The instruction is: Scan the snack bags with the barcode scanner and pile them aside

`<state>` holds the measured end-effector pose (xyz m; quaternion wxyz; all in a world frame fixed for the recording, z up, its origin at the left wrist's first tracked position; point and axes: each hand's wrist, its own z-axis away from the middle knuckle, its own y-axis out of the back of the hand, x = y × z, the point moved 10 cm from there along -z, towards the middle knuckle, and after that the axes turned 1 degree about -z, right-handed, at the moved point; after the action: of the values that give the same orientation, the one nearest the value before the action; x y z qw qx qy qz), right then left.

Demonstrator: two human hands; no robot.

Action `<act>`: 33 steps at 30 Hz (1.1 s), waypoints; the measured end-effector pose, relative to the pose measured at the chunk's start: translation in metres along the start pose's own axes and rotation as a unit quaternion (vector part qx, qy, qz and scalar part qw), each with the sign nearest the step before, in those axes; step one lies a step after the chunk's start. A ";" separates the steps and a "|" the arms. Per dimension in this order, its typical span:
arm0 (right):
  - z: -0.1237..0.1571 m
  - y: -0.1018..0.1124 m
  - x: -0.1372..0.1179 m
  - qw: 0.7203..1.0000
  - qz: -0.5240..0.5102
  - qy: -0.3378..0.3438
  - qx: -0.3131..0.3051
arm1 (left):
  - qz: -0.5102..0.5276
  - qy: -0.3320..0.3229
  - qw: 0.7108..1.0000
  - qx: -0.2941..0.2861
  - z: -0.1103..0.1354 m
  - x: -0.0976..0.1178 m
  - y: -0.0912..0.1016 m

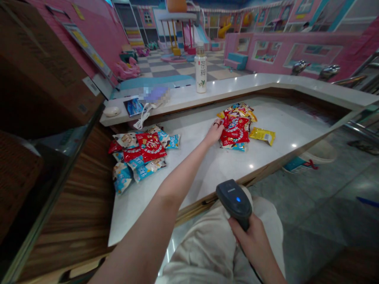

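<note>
My left hand (214,132) is stretched out to the right-hand pile, its fingers closed on the left edge of a red snack bag (236,124). Under and around that bag lie more red, blue and yellow bags. A single yellow snack bag (262,135) rests just right of this pile. Low in the view, over my lap, my right hand (251,236) grips a dark barcode scanner (235,201) with a blue light on top. On the left part of the desk is another pile, with a red snack bag (151,146) above several blue-and-white snack bags (149,169).
On the raised white ledge (180,96) stand a white bottle (200,71), a phone-like screen (134,107), a white cable (143,117) and a white mouse-like object (111,111). A large cardboard box (50,67) is at the left. A white bag (310,159) sits on the floor.
</note>
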<state>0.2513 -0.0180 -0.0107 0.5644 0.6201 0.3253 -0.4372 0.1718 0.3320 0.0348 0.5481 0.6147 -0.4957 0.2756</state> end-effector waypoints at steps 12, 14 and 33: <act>0.004 -0.014 -0.016 0.999 -0.022 0.031 -0.027 | -0.239 -0.055 0.968 0.053 0.160 -0.010 0.184; 0.005 -0.015 -0.018 0.999 -0.023 0.033 -0.029 | -0.379 -0.029 0.924 0.046 0.164 -0.027 0.209; 0.010 -0.013 -0.025 0.999 -0.017 0.038 -0.030 | -0.348 -0.020 0.931 0.111 0.180 -0.023 0.232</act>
<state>0.2280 -0.0238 0.0071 0.5624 0.6133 0.3704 -0.4128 -0.0847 0.1900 0.0628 0.5280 0.8109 -0.2277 0.1086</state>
